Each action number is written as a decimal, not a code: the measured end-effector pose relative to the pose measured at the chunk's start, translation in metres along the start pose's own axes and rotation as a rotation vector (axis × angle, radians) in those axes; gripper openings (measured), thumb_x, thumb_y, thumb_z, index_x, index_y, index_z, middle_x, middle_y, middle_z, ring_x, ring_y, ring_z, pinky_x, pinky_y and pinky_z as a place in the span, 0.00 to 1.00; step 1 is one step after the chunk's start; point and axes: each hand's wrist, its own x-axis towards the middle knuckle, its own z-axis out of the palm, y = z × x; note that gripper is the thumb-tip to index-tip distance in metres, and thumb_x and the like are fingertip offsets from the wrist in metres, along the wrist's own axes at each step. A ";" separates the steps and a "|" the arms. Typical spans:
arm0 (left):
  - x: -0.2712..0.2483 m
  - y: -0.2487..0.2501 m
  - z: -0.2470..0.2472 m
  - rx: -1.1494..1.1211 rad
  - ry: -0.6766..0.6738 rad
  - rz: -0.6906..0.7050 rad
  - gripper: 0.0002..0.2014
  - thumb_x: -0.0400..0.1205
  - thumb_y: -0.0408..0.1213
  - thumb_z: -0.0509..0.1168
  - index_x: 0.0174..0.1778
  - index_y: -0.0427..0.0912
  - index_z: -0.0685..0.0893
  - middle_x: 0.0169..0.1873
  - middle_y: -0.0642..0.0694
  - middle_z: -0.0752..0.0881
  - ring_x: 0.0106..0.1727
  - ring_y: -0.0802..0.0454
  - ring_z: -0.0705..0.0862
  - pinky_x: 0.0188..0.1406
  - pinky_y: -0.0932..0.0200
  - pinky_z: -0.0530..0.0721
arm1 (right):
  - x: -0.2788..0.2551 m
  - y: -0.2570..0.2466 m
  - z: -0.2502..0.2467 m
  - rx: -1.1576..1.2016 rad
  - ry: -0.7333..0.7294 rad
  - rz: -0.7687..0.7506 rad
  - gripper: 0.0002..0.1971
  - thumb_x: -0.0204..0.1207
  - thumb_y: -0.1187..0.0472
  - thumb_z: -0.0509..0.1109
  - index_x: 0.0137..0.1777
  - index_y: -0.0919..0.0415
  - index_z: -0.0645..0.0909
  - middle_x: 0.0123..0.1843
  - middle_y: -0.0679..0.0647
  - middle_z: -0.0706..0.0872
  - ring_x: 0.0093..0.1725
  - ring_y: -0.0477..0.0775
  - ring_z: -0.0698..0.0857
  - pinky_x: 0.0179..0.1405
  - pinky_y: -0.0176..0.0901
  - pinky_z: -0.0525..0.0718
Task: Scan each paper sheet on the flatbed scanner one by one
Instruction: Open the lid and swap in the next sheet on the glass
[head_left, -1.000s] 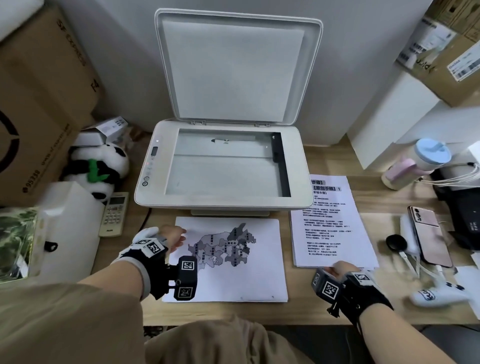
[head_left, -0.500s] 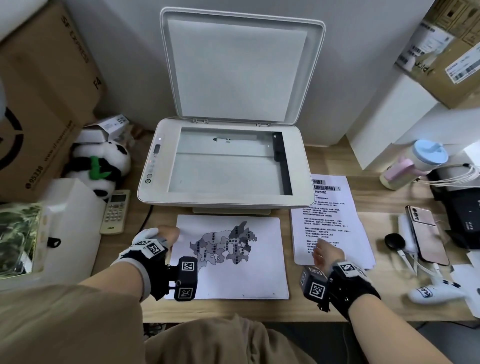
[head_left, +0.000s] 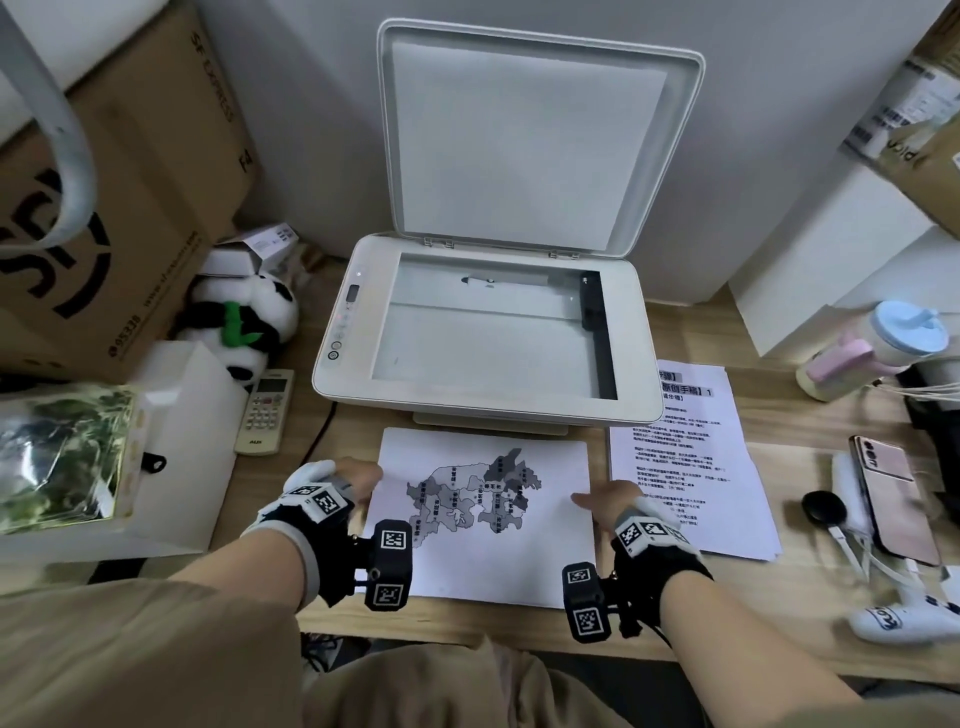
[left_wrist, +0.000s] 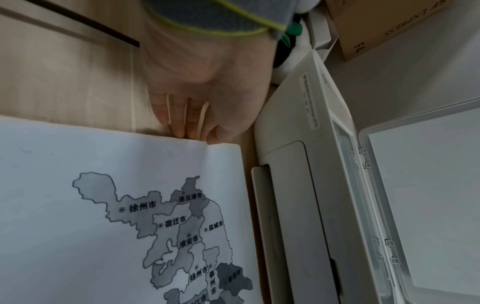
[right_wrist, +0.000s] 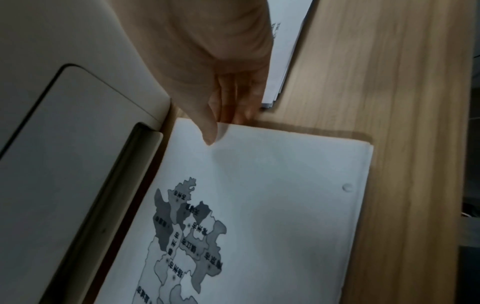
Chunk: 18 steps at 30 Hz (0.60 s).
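Observation:
The white flatbed scanner (head_left: 631, 364) stands at the back of the desk with its lid (head_left: 524, 140) raised and its glass (head_left: 483, 338) bare. In front of it lies a thin stack topped by a map sheet (head_left: 493, 551). My left hand (head_left: 363, 475) is at that sheet's left edge, and in the left wrist view the straight fingers (left_wrist: 182, 123) meet the map sheet (left_wrist: 78, 205) at its edge. My right hand (head_left: 587, 499) is at its right edge. There the thumb (right_wrist: 210, 135) lies on the map sheet (right_wrist: 285, 205) with the fingers tucked at the edge, pinching it.
A stack of text sheets (head_left: 691, 467) lies right of the map. Further right are a phone (head_left: 893, 504) and a pastel bottle (head_left: 872, 348). On the left are a remote (head_left: 265, 410), a panda plush (head_left: 244, 317), a white box (head_left: 171, 441) and a cardboard box (head_left: 130, 208).
My right hand left the text stack and moved left to the map sheet's right edge. My left hand stayed at the left edge.

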 end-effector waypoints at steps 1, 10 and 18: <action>0.001 -0.001 -0.001 0.007 0.000 0.000 0.03 0.83 0.34 0.60 0.50 0.41 0.75 0.50 0.41 0.76 0.31 0.55 0.74 0.32 0.64 0.74 | -0.003 -0.001 -0.001 -0.002 0.005 -0.010 0.21 0.72 0.58 0.76 0.63 0.65 0.82 0.47 0.55 0.80 0.40 0.51 0.79 0.38 0.36 0.78; 0.000 0.001 -0.001 0.048 0.010 0.045 0.16 0.82 0.33 0.62 0.65 0.31 0.80 0.55 0.37 0.82 0.31 0.52 0.75 0.30 0.65 0.73 | -0.007 0.000 -0.011 -0.051 0.069 -0.059 0.17 0.74 0.56 0.74 0.60 0.62 0.85 0.45 0.53 0.81 0.34 0.45 0.77 0.30 0.30 0.73; -0.012 0.012 -0.005 0.401 0.011 0.129 0.14 0.85 0.43 0.60 0.54 0.35 0.82 0.59 0.36 0.84 0.46 0.50 0.76 0.48 0.61 0.73 | -0.018 0.001 -0.019 -0.202 0.109 -0.088 0.13 0.72 0.40 0.68 0.47 0.46 0.84 0.43 0.47 0.87 0.43 0.53 0.85 0.43 0.41 0.80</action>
